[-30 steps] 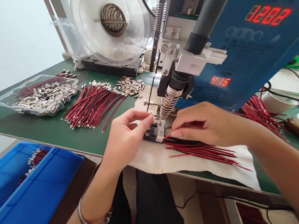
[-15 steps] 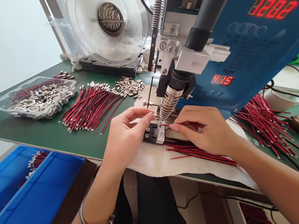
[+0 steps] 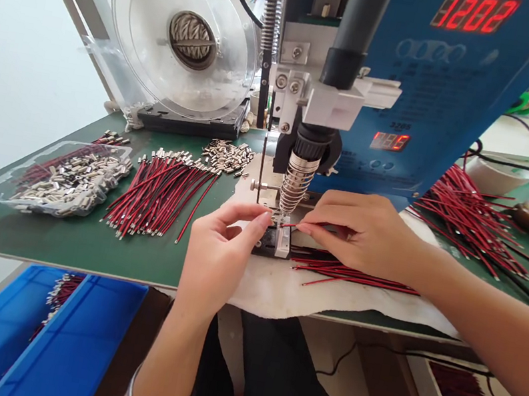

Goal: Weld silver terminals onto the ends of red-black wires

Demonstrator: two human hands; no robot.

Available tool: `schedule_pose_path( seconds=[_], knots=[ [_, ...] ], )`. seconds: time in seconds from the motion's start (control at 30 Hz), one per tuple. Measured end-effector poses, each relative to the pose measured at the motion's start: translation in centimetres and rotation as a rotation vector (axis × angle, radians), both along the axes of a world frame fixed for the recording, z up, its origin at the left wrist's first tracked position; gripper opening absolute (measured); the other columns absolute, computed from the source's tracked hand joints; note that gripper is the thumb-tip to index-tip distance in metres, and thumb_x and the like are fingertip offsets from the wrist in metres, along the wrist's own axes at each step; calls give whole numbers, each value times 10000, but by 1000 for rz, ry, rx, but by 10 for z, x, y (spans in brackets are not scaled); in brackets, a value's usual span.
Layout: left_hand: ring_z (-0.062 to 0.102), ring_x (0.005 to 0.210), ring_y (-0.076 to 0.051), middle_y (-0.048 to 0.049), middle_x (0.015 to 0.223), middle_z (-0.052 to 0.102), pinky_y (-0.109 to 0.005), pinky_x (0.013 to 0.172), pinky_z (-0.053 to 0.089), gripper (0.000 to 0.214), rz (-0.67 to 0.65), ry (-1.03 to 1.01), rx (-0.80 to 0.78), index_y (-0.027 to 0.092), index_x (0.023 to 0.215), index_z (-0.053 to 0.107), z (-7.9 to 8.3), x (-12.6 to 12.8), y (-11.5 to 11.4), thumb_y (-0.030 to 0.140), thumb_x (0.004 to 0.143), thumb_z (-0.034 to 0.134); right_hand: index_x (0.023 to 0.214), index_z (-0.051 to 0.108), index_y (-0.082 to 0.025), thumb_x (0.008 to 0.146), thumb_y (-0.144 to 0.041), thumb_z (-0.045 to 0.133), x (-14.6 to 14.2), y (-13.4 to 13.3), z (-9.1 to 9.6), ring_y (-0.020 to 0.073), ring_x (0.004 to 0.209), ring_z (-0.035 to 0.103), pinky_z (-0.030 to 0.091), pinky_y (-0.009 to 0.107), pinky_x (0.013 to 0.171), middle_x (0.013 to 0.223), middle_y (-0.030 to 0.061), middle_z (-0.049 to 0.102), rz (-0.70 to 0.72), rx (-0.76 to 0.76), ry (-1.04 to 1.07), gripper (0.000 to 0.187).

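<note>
My left hand [image 3: 223,245] is closed in a pinch at the left of a small fixture [image 3: 283,240], thumb and forefinger on a small metal connector that the fingertips mostly cover. From the right, my right hand [image 3: 360,231] pinches a thin red-and-black wire [image 3: 289,224], whose tip points at the fixture's top. Directly above both fingertips is the soldering machine's tip, wrapped in a coil spring [image 3: 296,183]. More red-and-black wires [image 3: 358,274] lie beneath my right hand on a white cloth [image 3: 274,287].
Left on the green table [image 3: 49,240] are finished-looking wires with metal ends [image 3: 158,194], loose connectors [image 3: 228,157] and a clear tub of connectors [image 3: 76,187]. The blue machine [image 3: 418,68] stands behind. Another wire bundle [image 3: 473,223] lies right; blue bins [image 3: 68,341] sit below.
The view has shifted slightly. Both hands stay pinched at the fixture, and the wire's tip now slants a little more up toward the left. The lower red display reads differently.
</note>
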State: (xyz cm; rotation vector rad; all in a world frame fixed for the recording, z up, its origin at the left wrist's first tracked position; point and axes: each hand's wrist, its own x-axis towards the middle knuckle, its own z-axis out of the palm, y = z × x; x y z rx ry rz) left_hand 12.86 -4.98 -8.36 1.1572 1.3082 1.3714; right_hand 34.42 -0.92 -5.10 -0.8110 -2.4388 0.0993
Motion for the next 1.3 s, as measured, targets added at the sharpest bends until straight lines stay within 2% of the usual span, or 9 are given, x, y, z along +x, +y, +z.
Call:
schedule_pose_path(
  seconds=[0.23, 0.6, 1.3],
  knots=[
    [501, 631, -68, -2, 846, 709, -212, 503, 284, 179, 12, -1, 7, 262, 862, 812, -2, 0, 0, 422, 788, 842, 892, 732, -188, 1010, -235, 554, -1, -2, 2, 120, 615, 555, 424, 264, 613, 757, 12, 658, 26, 0, -66, 219],
    [456, 568, -65, -9, 811, 719, -229, 478, 264, 209, 0, -17, 28, 232, 863, 810, -1, 0, -1, 425, 787, 838, 884, 751, -205, 985, -217, 588, -5, -5, 2, 122, 633, 595, 440, 260, 604, 738, 7, 686, 10, -56, 24, 192],
    [565, 657, -107, -22, 826, 741, -225, 506, 339, 197, 30, -9, 14, 224, 826, 811, 5, 3, -3, 399, 750, 862, 891, 793, -205, 987, -255, 608, -4, -6, 7, 111, 587, 554, 417, 260, 581, 687, -4, 660, -6, -159, 45, 215]
  ],
)
